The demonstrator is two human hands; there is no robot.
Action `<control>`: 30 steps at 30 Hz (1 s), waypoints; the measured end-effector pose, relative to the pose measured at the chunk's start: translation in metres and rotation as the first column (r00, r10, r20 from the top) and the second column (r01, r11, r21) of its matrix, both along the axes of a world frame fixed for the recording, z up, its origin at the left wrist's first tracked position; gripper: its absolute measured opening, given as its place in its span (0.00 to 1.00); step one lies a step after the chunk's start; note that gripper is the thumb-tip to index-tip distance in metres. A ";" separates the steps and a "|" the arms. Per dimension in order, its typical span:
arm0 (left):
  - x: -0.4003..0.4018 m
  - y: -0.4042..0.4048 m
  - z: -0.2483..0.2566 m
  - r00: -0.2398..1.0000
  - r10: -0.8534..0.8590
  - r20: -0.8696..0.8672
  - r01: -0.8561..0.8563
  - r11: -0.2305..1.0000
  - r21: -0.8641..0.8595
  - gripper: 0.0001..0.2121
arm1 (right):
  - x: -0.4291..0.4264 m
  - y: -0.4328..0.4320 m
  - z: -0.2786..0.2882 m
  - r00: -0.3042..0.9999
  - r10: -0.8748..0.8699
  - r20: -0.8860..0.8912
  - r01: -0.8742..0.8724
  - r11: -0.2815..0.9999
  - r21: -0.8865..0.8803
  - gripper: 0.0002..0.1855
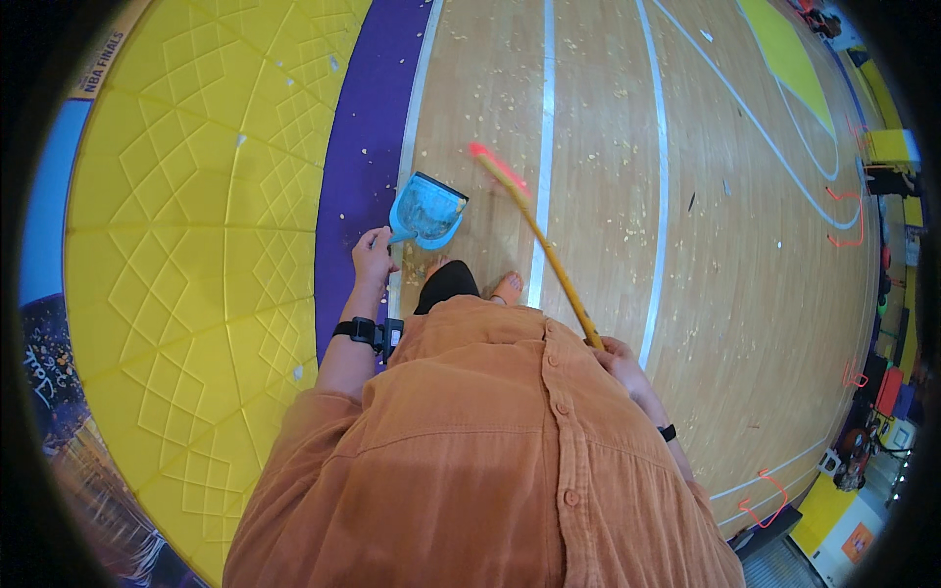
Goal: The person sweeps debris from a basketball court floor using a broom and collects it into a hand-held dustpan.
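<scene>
My left hand point(373, 257) grips the short handle of a blue dustpan point(430, 209). The pan's dark front lip faces away from me, and its inside looks smudged. In my right hand point(616, 360) is the yellow shaft of a broom point(555, 261), which slants forward and left. Its red bristle head point(500, 167) is blurred and lies to the right of the dustpan, apart from it. Pale flakes are scattered over the wood-look court floor point(603, 220) around both tools.
Yellow padded panels point(198, 220) run along the left, beside a purple border strip point(371, 110). White lines point(662, 147) cross the floor. Small orange-red hurdle frames point(764, 500) stand at the right, near assorted gear point(856, 448). My bare foot point(507, 287) is just behind the tools.
</scene>
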State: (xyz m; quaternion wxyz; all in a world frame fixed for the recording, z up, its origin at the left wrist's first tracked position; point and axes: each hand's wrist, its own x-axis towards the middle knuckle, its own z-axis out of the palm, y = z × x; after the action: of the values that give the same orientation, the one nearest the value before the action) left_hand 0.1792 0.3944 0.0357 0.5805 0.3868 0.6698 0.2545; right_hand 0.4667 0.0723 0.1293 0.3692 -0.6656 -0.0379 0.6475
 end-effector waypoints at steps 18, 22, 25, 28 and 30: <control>-0.001 0.082 -0.011 0.975 -0.220 0.000 0.220 0.973 -0.070 0.09 | -0.009 0.092 -0.041 0.901 0.102 0.421 0.003 0.971 -0.241 0.11; 0.004 0.101 -0.023 0.957 -0.291 0.010 0.291 0.955 -0.050 0.10 | -0.034 0.111 -0.058 0.894 0.224 0.387 -0.169 0.970 -0.172 0.15; 0.006 0.114 -0.029 0.948 -0.318 0.020 0.319 0.947 -0.039 0.11 | -0.044 0.114 -0.035 0.929 0.219 0.298 -0.217 0.975 -0.042 0.13; 0.010 0.128 -0.028 0.965 -0.255 0.059 0.259 0.963 -0.069 0.11 | -0.044 0.114 0.004 0.988 0.056 -0.145 -0.067 0.995 -0.073 0.10; 0.014 0.136 -0.022 0.963 -0.271 0.016 0.271 0.959 -0.086 0.10 | -0.044 0.117 0.027 0.976 -0.008 -0.217 -0.009 0.997 -0.080 0.11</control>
State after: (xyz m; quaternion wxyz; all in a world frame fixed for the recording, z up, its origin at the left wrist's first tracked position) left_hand 0.1928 0.5308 0.0137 0.6275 0.4485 0.6200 0.1438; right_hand 0.4226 0.1897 0.1561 0.3437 -0.6051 0.0289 0.7175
